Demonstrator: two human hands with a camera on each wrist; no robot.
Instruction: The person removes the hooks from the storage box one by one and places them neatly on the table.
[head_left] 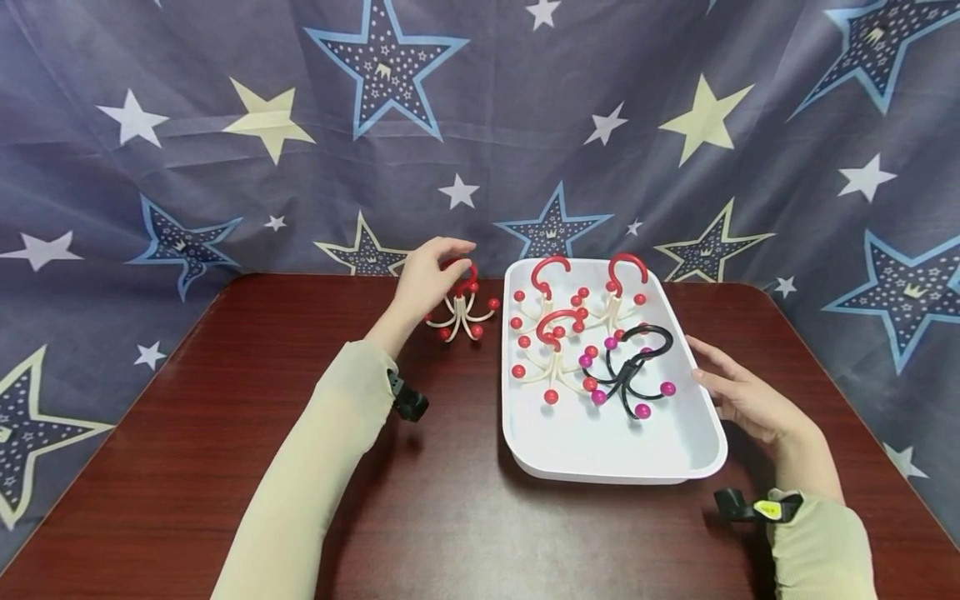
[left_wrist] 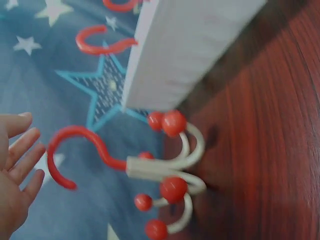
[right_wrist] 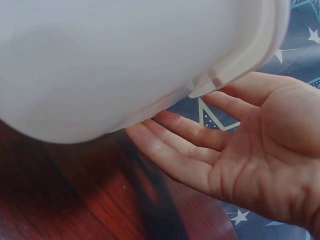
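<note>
A multi-arm hanging hook (head_left: pixel 460 312) with cream prongs, red ball tips and a red top hook stands upright left of the tray. My left hand (head_left: pixel 424 282) is over its top; in the left wrist view the left hand's fingers (left_wrist: pixel 24 157) are extended, apart from the red hook (left_wrist: pixel 75 131). A white tray (head_left: pixel 600 454) bears several hooks: red-and-cream ones, such as the front one (head_left: pixel 556 367), and a black one (head_left: pixel 627 375) with magenta tips. My right hand (head_left: pixel 753 400) touches the tray's right side, its fingers (right_wrist: pixel 175 160) nearly straight against the wall.
The dark reddish wooden table (head_left: pixel 450 525) extends around the tray. Behind it hangs a grey-blue cloth (head_left: pixel 480 125) printed with stars, close to the tray's far end. A black camera (head_left: pixel 408 400) is strapped at the left wrist, another (head_left: pixel 738 504) at the right.
</note>
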